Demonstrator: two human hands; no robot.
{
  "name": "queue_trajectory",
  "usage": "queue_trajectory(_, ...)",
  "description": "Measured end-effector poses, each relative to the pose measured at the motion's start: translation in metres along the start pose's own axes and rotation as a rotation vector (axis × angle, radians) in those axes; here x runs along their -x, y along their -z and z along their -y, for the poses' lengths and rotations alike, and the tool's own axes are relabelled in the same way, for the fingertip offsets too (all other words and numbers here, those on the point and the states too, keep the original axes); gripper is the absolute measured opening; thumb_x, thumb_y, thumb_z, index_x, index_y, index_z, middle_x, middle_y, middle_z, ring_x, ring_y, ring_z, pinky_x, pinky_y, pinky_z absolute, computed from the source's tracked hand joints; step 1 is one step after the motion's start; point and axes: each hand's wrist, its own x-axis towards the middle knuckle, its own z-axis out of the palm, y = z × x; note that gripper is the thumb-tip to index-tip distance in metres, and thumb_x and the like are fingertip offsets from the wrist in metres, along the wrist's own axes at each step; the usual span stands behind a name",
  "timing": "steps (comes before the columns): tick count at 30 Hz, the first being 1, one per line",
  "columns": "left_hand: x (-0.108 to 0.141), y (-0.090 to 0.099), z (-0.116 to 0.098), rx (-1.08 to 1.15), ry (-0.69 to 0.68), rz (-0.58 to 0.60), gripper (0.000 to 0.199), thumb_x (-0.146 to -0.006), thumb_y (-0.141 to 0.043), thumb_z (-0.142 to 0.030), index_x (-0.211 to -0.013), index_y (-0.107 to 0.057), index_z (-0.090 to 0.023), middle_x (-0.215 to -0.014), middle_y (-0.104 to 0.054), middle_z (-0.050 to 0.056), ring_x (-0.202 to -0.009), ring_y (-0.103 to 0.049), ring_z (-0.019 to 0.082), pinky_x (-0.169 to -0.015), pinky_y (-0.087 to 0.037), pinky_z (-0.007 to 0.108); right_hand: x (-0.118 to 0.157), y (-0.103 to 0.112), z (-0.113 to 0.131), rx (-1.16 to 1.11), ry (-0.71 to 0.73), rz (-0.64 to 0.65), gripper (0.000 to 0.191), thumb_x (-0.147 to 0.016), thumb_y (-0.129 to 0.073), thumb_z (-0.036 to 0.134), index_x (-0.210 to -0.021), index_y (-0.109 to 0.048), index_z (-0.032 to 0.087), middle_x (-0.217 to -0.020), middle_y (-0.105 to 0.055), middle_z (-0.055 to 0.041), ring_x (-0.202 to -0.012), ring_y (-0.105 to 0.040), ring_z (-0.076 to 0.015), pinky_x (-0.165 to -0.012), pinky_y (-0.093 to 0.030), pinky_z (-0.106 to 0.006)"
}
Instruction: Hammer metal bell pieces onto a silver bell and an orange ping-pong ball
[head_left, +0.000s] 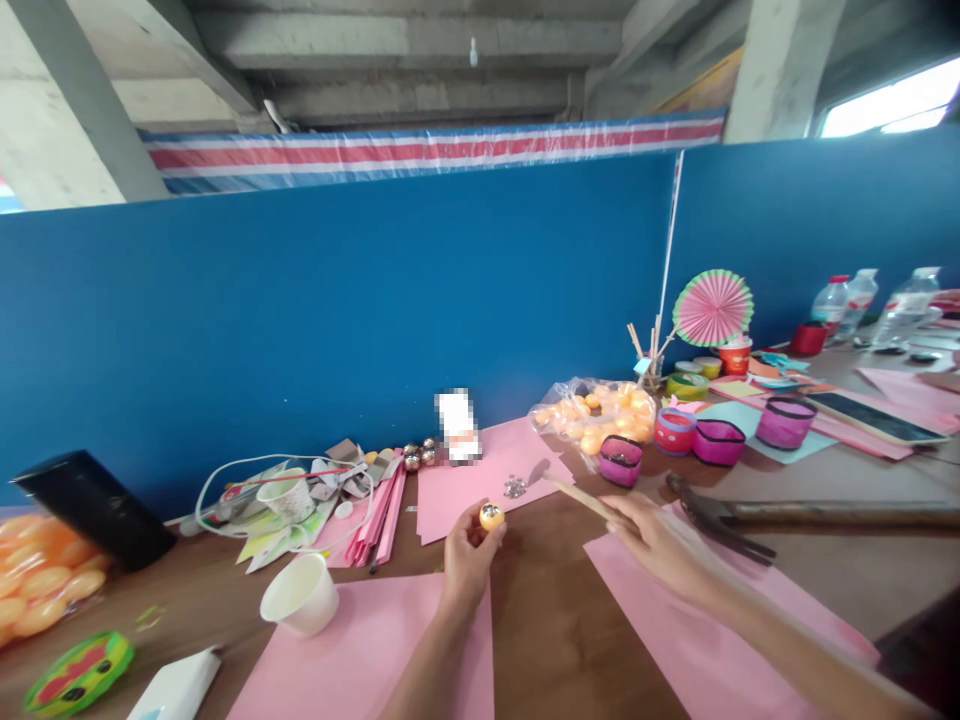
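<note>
Between the fingertips of my left hand (472, 560) is a small yellow-orange ball (491, 516) with shiny silver bits on its top. My right hand (652, 540) grips the wooden handle of a palette knife (581, 494), though its blurred grey blade could be another flat tool. That blade points left, towards a small heap of silver bits (514, 487) on a pink sheet (442, 510). Just beyond the knife stands a small purple cup (620, 462) with dark contents. A hammer (750, 515) lies to the right of my right hand.
A clear bag of orange balls (600, 410) lies at the back, near several purple containers. At left are a white paper cup (300, 597), a black cylinder (94, 510) and another bag of orange balls (45, 575). A blue partition (337, 300) closes off the table's far side.
</note>
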Motion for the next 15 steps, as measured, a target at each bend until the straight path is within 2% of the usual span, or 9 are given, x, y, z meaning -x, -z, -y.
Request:
queue_trajectory(5,0.0,0.0,0.0,-0.011,-0.008,0.012,0.051,-0.056,-0.071,-0.031,-0.102,-0.059,-0.014,-0.076,-0.065,0.004,-0.055,-0.054,0.009,-0.054,-0.045,0.022,-0.007,0.008,-0.026,0.318,-0.038,0.012,0.031,-0.082,-0.039,0.023,-0.109,-0.054,0.023,-0.091,-0.055,-0.0055,-0.078,-0.055,-0.0172,-0.067,-0.037,-0.026)
queue_trajectory(10,0.001,-0.001,-0.002,-0.004,-0.001,-0.008,0.05,-0.056,-0.072,-0.031,-0.101,-0.059,-0.014,-0.075,-0.065,0.003,-0.054,-0.053,0.009,-0.054,-0.044,0.021,-0.009,-0.001,-0.035,0.427,-0.044,0.05,0.03,-0.082,-0.039,0.02,-0.107,-0.055,0.023,-0.086,-0.053,-0.0057,-0.077,-0.052,-0.0176,-0.067,-0.034,-0.027)
queue_trajectory(15,0.002,0.0,-0.003,0.016,0.007,0.004,0.05,-0.055,-0.072,-0.031,-0.101,-0.06,-0.015,-0.078,-0.065,0.004,-0.056,-0.055,0.01,-0.055,-0.044,0.022,-0.011,-0.006,-0.041,0.478,-0.019,0.043,0.033,-0.081,-0.039,0.019,-0.11,-0.054,0.021,-0.09,-0.053,-0.0076,-0.08,-0.051,-0.0191,-0.071,-0.035,-0.029)
